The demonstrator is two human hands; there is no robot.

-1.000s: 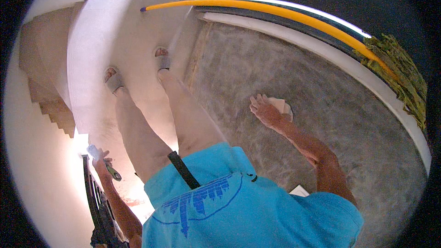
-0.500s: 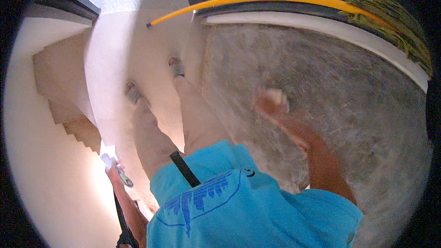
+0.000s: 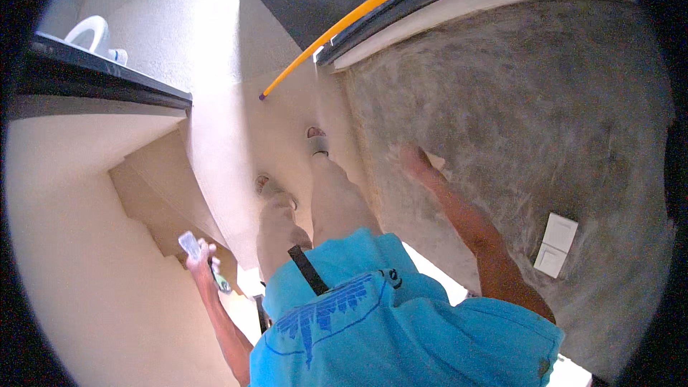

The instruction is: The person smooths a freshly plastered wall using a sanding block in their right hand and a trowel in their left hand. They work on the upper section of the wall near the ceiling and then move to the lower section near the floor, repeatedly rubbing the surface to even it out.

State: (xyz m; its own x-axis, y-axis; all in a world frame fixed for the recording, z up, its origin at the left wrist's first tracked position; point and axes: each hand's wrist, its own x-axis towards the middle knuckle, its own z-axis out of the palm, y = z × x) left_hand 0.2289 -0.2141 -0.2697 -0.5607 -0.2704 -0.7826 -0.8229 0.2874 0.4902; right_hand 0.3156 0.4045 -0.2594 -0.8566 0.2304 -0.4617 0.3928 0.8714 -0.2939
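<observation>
At the left, my left hand (image 3: 204, 256) is closed around a scraper-like hand tool, with a pale flat head (image 3: 189, 243) and a green and dark handle (image 3: 224, 285) sticking out at either end. My right arm reaches out to the mottled grey wall (image 3: 516, 122). There my right hand (image 3: 417, 163), smeared by motion, is closed on a pale flat pad (image 3: 436, 162) at the wall's surface. Its fingers are partly hidden, and the pad's exact kind is not clear.
White switch plates (image 3: 555, 245) sit on the grey wall to the right. A broom with a yellow handle (image 3: 358, 18) slants across the top. Steps (image 3: 154, 193) descend at the left, below a dark ledge (image 3: 107, 79) bearing a white curved object (image 3: 92, 32).
The view has shifted, bringing the switch plates and the white curved object into sight. Both hands keep their hold; my right hand appears turned and nearer the wall's left edge.
</observation>
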